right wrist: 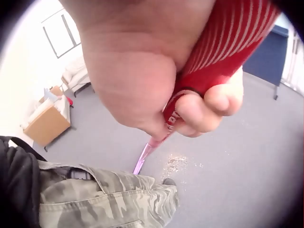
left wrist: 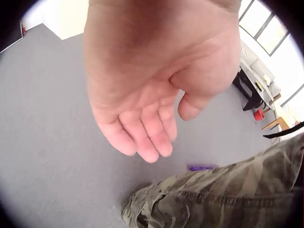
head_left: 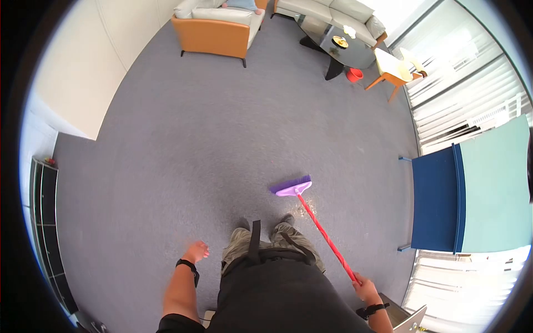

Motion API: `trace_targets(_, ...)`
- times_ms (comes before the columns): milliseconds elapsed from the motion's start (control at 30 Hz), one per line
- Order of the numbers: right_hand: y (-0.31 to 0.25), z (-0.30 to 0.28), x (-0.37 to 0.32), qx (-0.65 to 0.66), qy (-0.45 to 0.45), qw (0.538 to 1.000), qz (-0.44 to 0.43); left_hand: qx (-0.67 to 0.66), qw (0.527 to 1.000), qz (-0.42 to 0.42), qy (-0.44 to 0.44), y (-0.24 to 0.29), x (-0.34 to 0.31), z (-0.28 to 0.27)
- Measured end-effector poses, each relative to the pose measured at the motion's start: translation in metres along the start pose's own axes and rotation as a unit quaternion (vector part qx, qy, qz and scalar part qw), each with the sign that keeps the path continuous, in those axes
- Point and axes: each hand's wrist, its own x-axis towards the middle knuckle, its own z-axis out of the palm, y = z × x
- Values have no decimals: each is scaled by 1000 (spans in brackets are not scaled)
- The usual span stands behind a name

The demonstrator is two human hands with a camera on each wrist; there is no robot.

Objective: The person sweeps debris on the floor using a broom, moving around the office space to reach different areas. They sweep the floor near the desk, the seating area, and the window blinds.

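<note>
In the head view my right hand grips the upper part of a broom's red handle. The right wrist view shows its fingers curled round that handle. At the far end, the light purple broom head with dark purple bristles lies on the grey floor in front of my feet. A scatter of small pale crumbs lies beside the handle, just behind the broom head, and shows as debris near my shoe. My left hand hangs at my left side holding nothing, its fingers loosely bent.
Ahead stand an orange and white armchair, a dark coffee table, a red bucket and a wooden chair. A blue panel on feet is to the right. A dark low cabinet lines the left.
</note>
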Motion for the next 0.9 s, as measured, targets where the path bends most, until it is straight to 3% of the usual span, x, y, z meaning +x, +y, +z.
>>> trace_targets(167,15,38,1,89,70,993,24,97,994,-11,-42,28,23,-6)
trace_targets(233,4,34,22,150,40,982,106,62,996,38,-54,36,54,-22)
trace_targets(367,-3,29,80,128,128,983,27,93,989,117,11,123,33,-31)
trace_targets(433,-6,23,116,125,129,983,42,70,986,141,50,158,24,-31)
trace_targets(500,5,34,155,121,126,983,51,93,981,159,58,176,12,-30)
trace_targets(567,23,52,197,136,181,974,-1,118,975,178,67,185,4,-29)
trace_targets(600,19,48,204,145,178,973,3,128,979,147,61,182,-1,-28)
trace_targets(667,5,39,221,219,21,968,119,152,980,114,55,180,-8,-27)
trace_targets(700,-8,31,219,229,16,965,128,165,983,72,38,179,-10,-26)
trace_targets(767,-25,18,204,284,-67,930,222,191,981,24,17,183,-11,-23)
trace_targets(800,-10,38,201,292,-71,925,231,218,976,5,4,187,-10,-22)
trace_targets(833,17,74,200,233,-16,955,183,246,969,-12,-9,195,-8,-20)
trace_targets(867,18,80,193,171,42,975,133,258,966,-12,-12,210,-6,-16)
trace_targets(900,19,83,190,181,45,972,142,274,961,-8,-32,227,-1,-11)
